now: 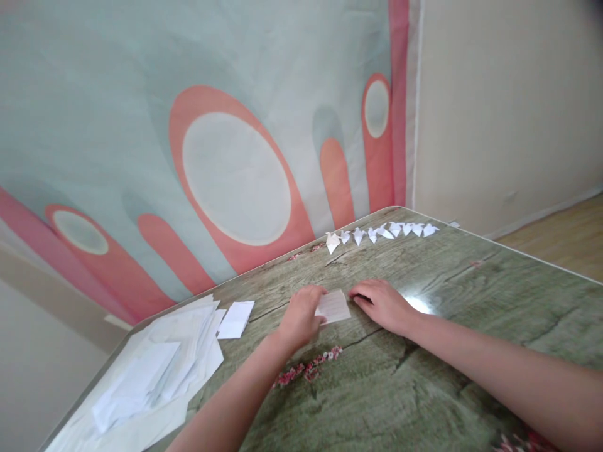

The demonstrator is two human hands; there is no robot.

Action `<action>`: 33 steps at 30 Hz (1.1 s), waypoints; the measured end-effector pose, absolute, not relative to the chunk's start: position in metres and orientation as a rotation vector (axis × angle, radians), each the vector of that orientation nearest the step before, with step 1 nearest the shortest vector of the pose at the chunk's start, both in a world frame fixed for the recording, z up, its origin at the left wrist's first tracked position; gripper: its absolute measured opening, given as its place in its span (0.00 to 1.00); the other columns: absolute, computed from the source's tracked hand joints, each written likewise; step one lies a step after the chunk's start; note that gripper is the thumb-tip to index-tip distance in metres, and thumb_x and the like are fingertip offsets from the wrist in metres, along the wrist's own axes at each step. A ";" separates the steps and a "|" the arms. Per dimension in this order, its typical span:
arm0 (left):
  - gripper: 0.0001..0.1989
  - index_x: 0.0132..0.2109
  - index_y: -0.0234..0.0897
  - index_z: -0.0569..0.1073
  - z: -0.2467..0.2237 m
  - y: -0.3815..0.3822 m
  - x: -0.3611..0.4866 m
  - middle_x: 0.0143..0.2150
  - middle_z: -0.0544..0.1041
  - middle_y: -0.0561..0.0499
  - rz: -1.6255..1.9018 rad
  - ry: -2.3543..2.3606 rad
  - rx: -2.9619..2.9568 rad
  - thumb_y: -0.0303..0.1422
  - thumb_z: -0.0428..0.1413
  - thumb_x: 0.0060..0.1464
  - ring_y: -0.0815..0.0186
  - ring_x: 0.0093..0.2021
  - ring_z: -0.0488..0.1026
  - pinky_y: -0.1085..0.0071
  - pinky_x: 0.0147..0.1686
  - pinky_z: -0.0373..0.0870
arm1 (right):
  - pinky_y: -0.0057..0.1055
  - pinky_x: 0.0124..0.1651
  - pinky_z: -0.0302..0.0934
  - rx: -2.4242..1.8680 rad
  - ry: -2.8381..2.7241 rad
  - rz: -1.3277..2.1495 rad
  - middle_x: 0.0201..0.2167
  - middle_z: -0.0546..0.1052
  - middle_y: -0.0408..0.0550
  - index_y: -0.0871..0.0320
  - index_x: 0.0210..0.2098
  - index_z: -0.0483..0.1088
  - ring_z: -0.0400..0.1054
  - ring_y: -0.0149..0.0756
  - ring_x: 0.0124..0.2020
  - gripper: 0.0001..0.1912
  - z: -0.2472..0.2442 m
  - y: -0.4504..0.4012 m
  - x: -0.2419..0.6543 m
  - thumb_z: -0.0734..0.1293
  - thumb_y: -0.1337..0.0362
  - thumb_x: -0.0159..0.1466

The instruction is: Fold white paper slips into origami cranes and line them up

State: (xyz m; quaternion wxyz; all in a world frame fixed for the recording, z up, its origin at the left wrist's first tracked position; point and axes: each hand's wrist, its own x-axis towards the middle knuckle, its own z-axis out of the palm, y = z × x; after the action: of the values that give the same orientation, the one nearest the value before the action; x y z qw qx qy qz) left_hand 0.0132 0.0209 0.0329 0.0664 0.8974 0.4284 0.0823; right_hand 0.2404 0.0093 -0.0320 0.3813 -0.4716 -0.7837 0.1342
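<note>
My left hand [304,314] pinches paper slip [335,306].
Right hand [382,304] loosely curled, narrow gap, three o'clock; folded paper shapes [358,236] at one.

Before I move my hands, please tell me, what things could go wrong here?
The paper piece is held only at one side by the left hand, so it may bend or slip when pulled. The loose paper stack reaches the table's edge and might slide if your left arm brushes it.
</note>
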 end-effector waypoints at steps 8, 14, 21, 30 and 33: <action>0.13 0.43 0.39 0.68 0.039 -0.032 -0.013 0.40 0.78 0.51 0.429 0.840 2.867 0.19 0.46 0.58 0.63 0.57 0.68 0.51 0.65 0.41 | 0.40 0.54 0.60 -1.068 -1.970 0.330 0.45 0.78 0.48 0.55 0.46 0.73 0.69 0.39 0.50 0.16 -0.018 -0.001 0.237 0.58 0.73 0.65; 0.30 0.57 0.39 0.63 0.022 -0.057 -0.043 0.55 0.73 0.45 0.188 0.903 2.793 0.16 0.48 0.46 0.60 0.60 0.66 0.51 0.65 0.47 | 0.44 0.60 0.51 -0.711 -2.434 0.404 0.51 0.77 0.44 0.50 0.50 0.73 0.64 0.39 0.58 0.17 -0.016 -0.026 0.220 0.59 0.70 0.67; 0.22 0.56 0.39 0.70 -0.001 -0.066 -0.046 0.54 0.73 0.44 0.438 1.069 2.697 0.24 0.52 0.54 0.57 0.55 0.69 0.58 0.56 0.64 | 0.49 0.62 0.46 -0.825 -2.480 0.431 0.47 0.78 0.46 0.53 0.47 0.73 0.67 0.40 0.54 0.20 -0.008 -0.033 0.225 0.56 0.75 0.65; 0.10 0.46 0.37 0.77 -0.008 -0.062 -0.048 0.44 0.79 0.48 0.756 1.187 2.472 0.28 0.55 0.58 0.62 0.44 0.75 0.67 0.47 0.68 | 0.44 0.56 0.57 -0.841 -2.529 0.444 0.52 0.74 0.50 0.54 0.58 0.65 0.65 0.44 0.53 0.25 -0.013 -0.038 0.215 0.67 0.56 0.63; 0.08 0.42 0.40 0.77 -0.006 -0.063 -0.044 0.38 0.79 0.51 0.738 1.238 2.424 0.30 0.54 0.60 0.64 0.41 0.74 0.67 0.44 0.66 | 0.39 0.47 0.62 -0.858 -2.461 0.414 0.41 0.78 0.47 0.53 0.45 0.73 0.70 0.39 0.43 0.10 -0.023 -0.031 0.214 0.62 0.62 0.68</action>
State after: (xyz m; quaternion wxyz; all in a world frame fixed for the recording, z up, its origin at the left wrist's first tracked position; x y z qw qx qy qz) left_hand -0.0438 -0.0627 -0.0057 0.1598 0.8484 0.4334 0.2583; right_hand 0.2141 -0.0313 -0.0229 0.2488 -0.3150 -0.9032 0.1520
